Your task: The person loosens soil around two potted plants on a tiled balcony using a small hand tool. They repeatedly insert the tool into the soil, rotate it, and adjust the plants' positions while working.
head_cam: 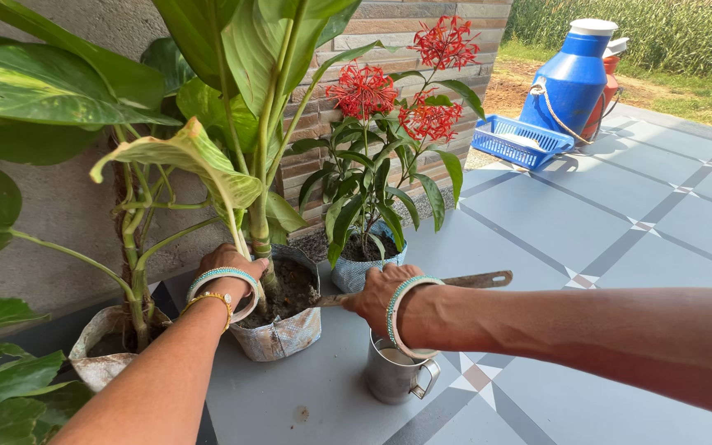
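My left hand (232, 262), with bangles on the wrist, grips the base of a thick green stem (259, 222) of a large-leaved plant. The plant grows in a small grey grow bag (286, 334) full of dark soil (294, 288). My right hand (377, 297) holds a long metal tool (471, 280); its handle points right and its tip goes into the soil of the same bag. A steel mug (393, 375) stands on the tiled floor just under my right wrist.
A red-flowering plant (372, 165) in another bag stands behind. A leafy climber in a pale bag (96, 346) sits at left against the wall. A blue basket (517, 140) and a blue jug (570, 78) stand far back on the grey tiled floor (620, 222).
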